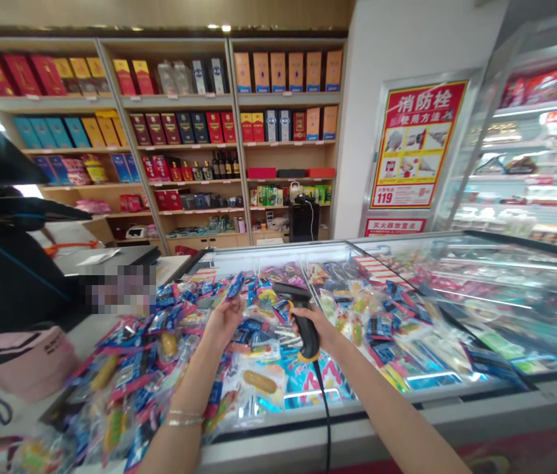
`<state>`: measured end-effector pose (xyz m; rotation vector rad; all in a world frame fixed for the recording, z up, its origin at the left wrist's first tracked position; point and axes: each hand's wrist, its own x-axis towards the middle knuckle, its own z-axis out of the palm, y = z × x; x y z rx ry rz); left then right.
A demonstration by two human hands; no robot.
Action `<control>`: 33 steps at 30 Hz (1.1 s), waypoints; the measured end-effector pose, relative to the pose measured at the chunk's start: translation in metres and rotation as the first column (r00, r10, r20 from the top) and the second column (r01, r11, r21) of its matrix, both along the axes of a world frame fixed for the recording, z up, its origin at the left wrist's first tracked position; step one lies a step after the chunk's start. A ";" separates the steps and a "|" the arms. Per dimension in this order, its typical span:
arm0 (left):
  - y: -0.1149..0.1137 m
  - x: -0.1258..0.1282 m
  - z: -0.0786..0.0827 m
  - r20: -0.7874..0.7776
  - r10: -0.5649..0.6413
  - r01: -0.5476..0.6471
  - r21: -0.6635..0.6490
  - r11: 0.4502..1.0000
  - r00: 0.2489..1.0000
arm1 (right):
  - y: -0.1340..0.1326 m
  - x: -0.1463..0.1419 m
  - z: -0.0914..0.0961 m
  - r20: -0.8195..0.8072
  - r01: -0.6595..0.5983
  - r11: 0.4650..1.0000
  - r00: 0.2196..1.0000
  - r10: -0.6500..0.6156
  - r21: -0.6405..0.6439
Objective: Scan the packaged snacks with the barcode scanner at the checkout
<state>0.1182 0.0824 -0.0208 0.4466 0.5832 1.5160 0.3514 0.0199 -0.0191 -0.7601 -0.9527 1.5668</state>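
Observation:
My right hand (315, 324) is wrapped round the grip of a black and orange barcode scanner (308, 332), whose head points left and whose cable hangs down the front. In my left hand (226, 319) is a small blue packet (236, 285), pinched by the fingers and raised a little left of the scanner. Both hands are above a glass-topped chest freezer (259, 431). Many packaged snacks in blue, pink and clear wrappers (135, 368) lie in a heap about my left forearm. A clear packet with a brown sausage-shaped item (260, 381) shows between my arms.
On the left stand a pink pouch (29, 362) and a dark monitor-like device (2, 263). Shelves of boxed bottles (184, 128) line the back wall. A red fire-hydrant poster (414, 145) hangs beside a lit refrigerated display (530, 158) at the right.

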 end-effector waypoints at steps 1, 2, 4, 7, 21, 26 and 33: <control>-0.001 0.003 0.000 0.004 -0.005 0.005 0.002 1.000 1.000 | -0.001 0.000 -0.001 -0.016 -0.006 1.000 1.000 0.007 0.028; -0.003 0.006 0.000 0.005 -0.006 0.006 0.001 1.000 1.000 | -0.002 -0.001 -0.001 -0.033 -0.013 0.999 0.999 0.015 0.046; -0.006 0.011 0.002 -0.006 -0.001 0.001 -0.001 1.000 1.000 | -0.004 -0.003 -0.001 -0.060 -0.026 0.997 0.998 0.030 0.068; -0.013 0.015 0.007 -0.026 -0.069 0.070 0.042 0.997 0.997 | -0.008 -0.005 0.002 -0.073 -0.046 0.992 0.996 0.055 0.116; -0.020 0.019 0.004 -0.290 -0.131 0.173 0.126 0.977 0.948 | -0.016 -0.007 0.009 0.078 -0.012 0.988 0.997 0.000 0.152; -0.020 0.017 0.002 -0.264 -0.166 0.215 0.168 0.962 0.950 | -0.018 -0.005 0.010 0.087 -0.039 0.984 0.996 0.023 0.177; -0.021 0.017 0.005 -0.240 -0.181 0.226 0.175 0.958 0.954 | -0.015 -0.004 0.007 0.085 -0.061 0.983 0.995 0.046 0.174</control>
